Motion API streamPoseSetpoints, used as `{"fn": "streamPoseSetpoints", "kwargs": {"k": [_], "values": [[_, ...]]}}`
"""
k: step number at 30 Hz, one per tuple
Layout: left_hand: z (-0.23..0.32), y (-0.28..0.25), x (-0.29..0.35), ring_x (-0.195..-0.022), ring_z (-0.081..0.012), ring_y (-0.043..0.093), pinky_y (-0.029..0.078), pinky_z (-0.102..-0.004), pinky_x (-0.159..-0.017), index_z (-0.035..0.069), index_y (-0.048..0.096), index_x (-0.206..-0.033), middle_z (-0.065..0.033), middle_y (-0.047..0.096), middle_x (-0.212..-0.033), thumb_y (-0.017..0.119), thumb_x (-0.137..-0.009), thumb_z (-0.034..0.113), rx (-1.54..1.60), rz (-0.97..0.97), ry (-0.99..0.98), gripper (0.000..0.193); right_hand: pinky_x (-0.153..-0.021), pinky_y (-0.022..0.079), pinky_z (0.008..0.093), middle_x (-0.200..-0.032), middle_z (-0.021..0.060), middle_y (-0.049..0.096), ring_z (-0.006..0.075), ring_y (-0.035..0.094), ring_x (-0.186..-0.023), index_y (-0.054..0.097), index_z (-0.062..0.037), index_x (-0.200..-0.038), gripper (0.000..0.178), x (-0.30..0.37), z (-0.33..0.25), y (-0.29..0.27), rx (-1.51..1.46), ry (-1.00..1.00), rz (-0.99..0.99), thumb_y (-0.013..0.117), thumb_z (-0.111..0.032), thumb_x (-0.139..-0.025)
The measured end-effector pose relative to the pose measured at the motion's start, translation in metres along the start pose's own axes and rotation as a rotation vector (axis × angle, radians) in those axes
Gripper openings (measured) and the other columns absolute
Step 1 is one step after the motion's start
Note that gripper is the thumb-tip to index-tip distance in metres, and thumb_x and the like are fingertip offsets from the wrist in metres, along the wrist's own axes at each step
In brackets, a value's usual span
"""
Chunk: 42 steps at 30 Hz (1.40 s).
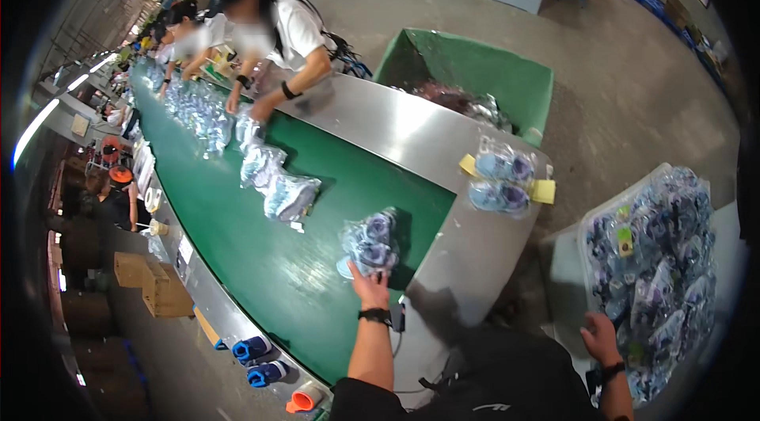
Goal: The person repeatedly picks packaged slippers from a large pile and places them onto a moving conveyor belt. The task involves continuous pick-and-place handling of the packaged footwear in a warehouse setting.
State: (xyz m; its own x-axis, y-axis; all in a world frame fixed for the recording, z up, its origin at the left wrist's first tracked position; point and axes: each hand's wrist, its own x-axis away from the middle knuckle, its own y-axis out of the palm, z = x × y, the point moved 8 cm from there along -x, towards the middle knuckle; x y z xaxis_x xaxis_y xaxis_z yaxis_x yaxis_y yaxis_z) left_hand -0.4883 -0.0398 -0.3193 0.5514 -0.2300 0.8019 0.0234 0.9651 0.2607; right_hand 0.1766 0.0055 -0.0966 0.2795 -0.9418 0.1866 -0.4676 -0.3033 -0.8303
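Note:
At the near end of the green conveyor belt, my left hand grips the lower edge of a clear-bagged pair of blue and purple shoes. The thumb lies on one side of the bag and the fingers on the other. My right hand is at the lower right with nothing in it. Its fingers are loosely bent and a little apart. Beside it stands a bin heaped with bagged shoes. More bagged shoes lie farther up the belt.
Two shoes with yellow paper sit on the metal ledge. Behind is a green bin with plastic inside. Co-workers handle bags along the belt's far side. Blue shoes and an orange roll rest by the left edge.

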Motion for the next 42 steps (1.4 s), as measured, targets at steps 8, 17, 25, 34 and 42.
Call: {"fn": "streamPoseSetpoints", "kwargs": {"k": [8, 17, 25, 34, 42], "values": [[0.019, 0.036, 0.007, -0.12, -0.0362, 0.065, 0.059, -0.0522, -0.093, 0.01, 0.026, -0.157, -0.0129, 0.054, -0.148, 0.083, -0.092, 0.031, -0.172, 0.229, 0.212, 0.089, -0.077, 0.055, 0.0398, -0.1, 0.0134, 0.066, 0.0314, 0.067, -0.089, 0.067, -0.0051, -0.121, 0.04, -0.032, -0.028, -0.012, -0.123, 0.037, -0.002, 0.079, -0.007, -0.083], [-0.008, 0.073, 0.034, -0.096, -0.02, 0.066, 0.053, -0.0333, -0.073, 0.013, 0.065, -0.121, -0.0031, 0.071, -0.114, 0.064, -0.098, 0.048, -0.095, -0.465, -0.137, 0.042, -0.084, 0.056, 0.0431, -0.106, 0.0141, 0.07, 0.0345, 0.069, -0.097, 0.069, -0.007, -0.125, 0.037, -0.069, -0.086, -0.066, -0.135, -0.115, 0.09, 0.076, -0.017, -0.091], [-0.08, 0.137, 0.224, -0.127, -0.0315, 0.066, 0.053, -0.0472, -0.11, 0.006, 0.051, -0.15, -0.0142, 0.066, -0.142, 0.05, -0.106, 0.042, -0.496, -0.823, -0.295, 0.057, -0.098, 0.053, 0.0474, -0.12, 0.0165, 0.067, 0.0373, 0.066, -0.113, 0.06, -0.0067, -0.136, 0.049, -0.122, -0.148, -0.063, -0.406, -0.249, 0.064, 0.07, -0.035, -0.097], [-0.17, 0.172, 0.367, -0.1, -0.0211, 0.069, 0.059, -0.0318, -0.084, 0.002, 0.029, -0.163, -0.0126, 0.066, -0.126, 0.06, -0.098, 0.007, -0.875, -1.126, -0.263, 0.073, -0.07, 0.059, 0.0291, -0.133, 0.0133, 0.06, 0.0173, 0.065, -0.101, 0.045, -0.0017, -0.153, 0.09, -0.089, -0.083, -0.02, -1.043, 0.301, -0.249, 0.074, -0.061, -0.093], [-0.183, 0.181, 0.379, -0.094, -0.0165, 0.068, 0.058, -0.0306, -0.077, 0.005, 0.026, -0.166, -0.0102, 0.067, -0.115, 0.062, -0.106, 0.011, -1.022, -1.222, -0.215, 0.07, -0.089, 0.052, 0.0295, -0.127, 0.005, 0.065, 0.0123, 0.061, -0.111, 0.051, -0.0026, -0.151, 0.064, -0.06, -0.034, -0.045, -1.2, 0.374, 0.013, 0.074, -0.027, -0.096]]}}
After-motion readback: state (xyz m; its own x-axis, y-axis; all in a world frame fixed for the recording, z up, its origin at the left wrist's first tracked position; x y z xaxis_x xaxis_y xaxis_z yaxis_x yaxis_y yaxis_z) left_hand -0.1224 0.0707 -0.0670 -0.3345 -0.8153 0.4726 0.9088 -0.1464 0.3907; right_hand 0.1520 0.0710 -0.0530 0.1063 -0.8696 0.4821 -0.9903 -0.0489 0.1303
